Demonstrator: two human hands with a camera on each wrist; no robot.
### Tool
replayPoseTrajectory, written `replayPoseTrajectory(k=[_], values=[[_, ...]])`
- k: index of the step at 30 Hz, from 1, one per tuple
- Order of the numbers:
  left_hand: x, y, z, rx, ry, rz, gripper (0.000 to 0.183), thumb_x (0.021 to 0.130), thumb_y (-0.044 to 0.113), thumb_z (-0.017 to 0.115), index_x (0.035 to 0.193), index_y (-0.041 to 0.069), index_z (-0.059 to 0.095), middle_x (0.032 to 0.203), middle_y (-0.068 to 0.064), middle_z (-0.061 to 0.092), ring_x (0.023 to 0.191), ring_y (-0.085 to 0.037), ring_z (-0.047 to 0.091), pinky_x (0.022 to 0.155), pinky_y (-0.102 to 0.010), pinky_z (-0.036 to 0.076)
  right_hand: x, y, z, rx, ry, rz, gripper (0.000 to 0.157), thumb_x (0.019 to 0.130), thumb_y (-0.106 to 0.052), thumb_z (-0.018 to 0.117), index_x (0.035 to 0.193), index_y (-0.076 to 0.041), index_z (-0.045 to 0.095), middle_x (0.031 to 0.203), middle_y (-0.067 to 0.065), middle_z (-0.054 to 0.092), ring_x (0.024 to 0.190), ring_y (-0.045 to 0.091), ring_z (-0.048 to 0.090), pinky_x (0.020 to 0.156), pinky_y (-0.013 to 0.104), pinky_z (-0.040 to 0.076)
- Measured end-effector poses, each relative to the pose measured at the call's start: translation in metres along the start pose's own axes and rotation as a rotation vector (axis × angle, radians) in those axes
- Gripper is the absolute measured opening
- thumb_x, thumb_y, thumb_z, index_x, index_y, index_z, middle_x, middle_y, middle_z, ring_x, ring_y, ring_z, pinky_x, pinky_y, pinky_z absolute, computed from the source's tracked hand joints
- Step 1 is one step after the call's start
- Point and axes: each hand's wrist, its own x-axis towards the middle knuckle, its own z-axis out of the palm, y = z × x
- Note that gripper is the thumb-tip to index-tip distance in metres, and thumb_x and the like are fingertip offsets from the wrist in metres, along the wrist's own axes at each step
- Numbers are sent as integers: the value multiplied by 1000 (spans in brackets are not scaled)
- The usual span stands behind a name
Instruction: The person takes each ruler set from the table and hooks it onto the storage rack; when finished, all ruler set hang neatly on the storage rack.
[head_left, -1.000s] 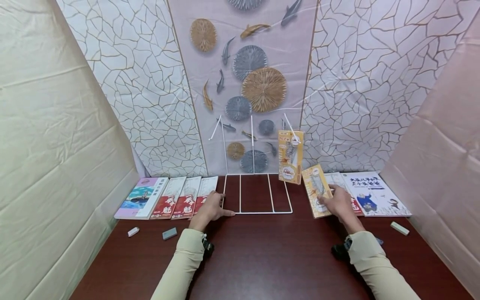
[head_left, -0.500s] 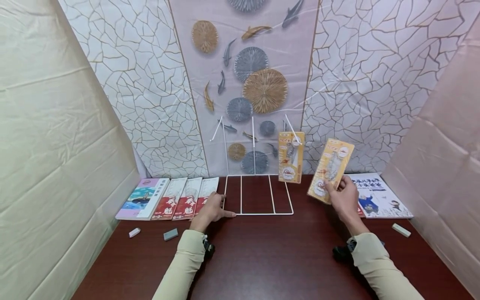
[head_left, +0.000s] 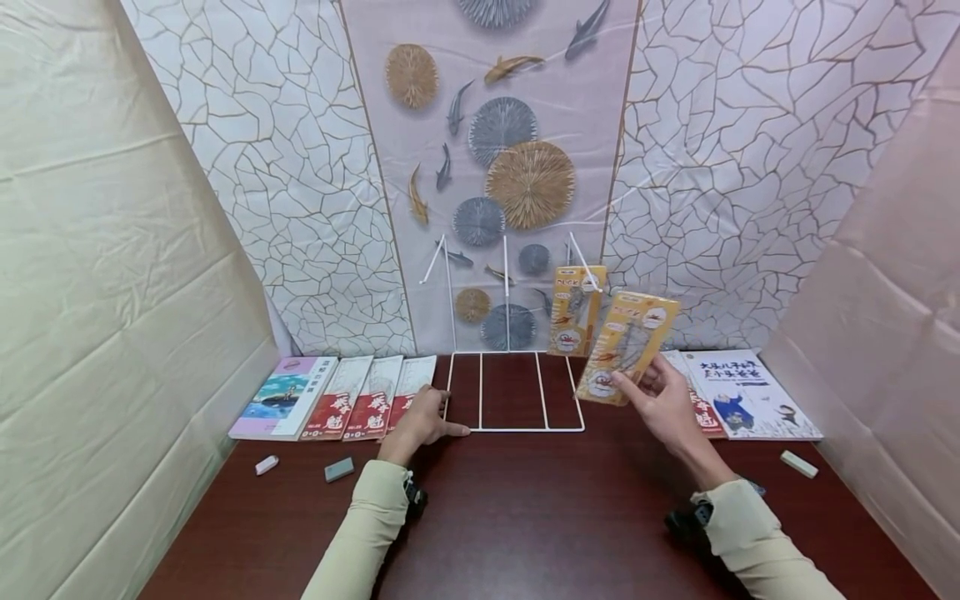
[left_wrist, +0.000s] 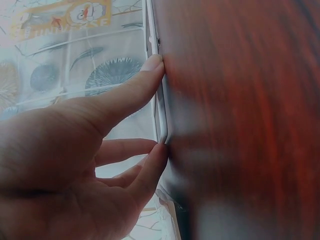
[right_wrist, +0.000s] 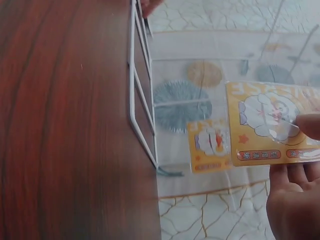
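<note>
a dark red-brown table (head_left: 525,517) runs back to a cloth wall (head_left: 277,192) patterned with gold cracks, fish and round tufts; pale curtains (head_left: 97,267) close in both sides; on the left lie a purple-and-white book (head_left: 281,400) and three red-and-white books (head_left: 367,400), with two small blocks (head_left: 339,469) in front; on the right lie a white book (head_left: 750,404) and a red-and-white one beside it, a third block (head_left: 798,463) near; in the middle stands a white wire rack (head_left: 517,430), a yellow packet (head_left: 567,317) hanging at its right side, though what it hangs from is too faint to make out; the right hand (head_left: 663,408) pinches a second yellow packet (head_left: 622,346), tilted and held up just in front of the hanging one; the left hand (head_left: 422,419), well apart from it, touches the rack's near left corner, thumb and fingertips parted.
</note>
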Motion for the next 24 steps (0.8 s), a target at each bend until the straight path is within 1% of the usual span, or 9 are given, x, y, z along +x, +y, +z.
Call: replayPoseTrajectory(k=[4,9,12,17,24], values=[[0,0,1,-9,3,-5,85,70,39,92,135,-7,59,120,-21,59,110,-31,58,99,-41,51,-3,0,11,-4,-85,-26,46,92,-11,73,133,-2,55,106,19,74,89,10,73,74,25,61],[0,0,1,-13,11,-1,86,70,39,92,135,-6,59,121,-21,59,112,-31,59,101,-41,51,-3,2,21,0,-129,-42,47,92,-12,73,135,-4,55,113,24,72,93,12,73,75,26,61],[0,-1,1,-14,10,-4,87,70,39,92,136,-6,58,122,-21,58,113,-31,59,102,-40,50,-2,1,26,15,-142,-47,46,92,-12,73,134,-5,56,112,24,72,92,15,74,74,29,61],[0,-1,1,-10,9,-2,87,70,40,92,135,-6,58,121,-21,58,112,-31,59,102,-41,51,2,-1,30,38,-154,-47,45,93,-11,72,133,-2,56,112,27,71,94,20,75,76,33,62],[-1,0,1,-22,11,2,86,70,39,92,135,-7,59,121,-21,58,112,-31,60,101,-40,51,5,2,34,35,-146,-42,46,93,-10,71,134,2,55,113,29,70,93,20,75,76,35,62]])
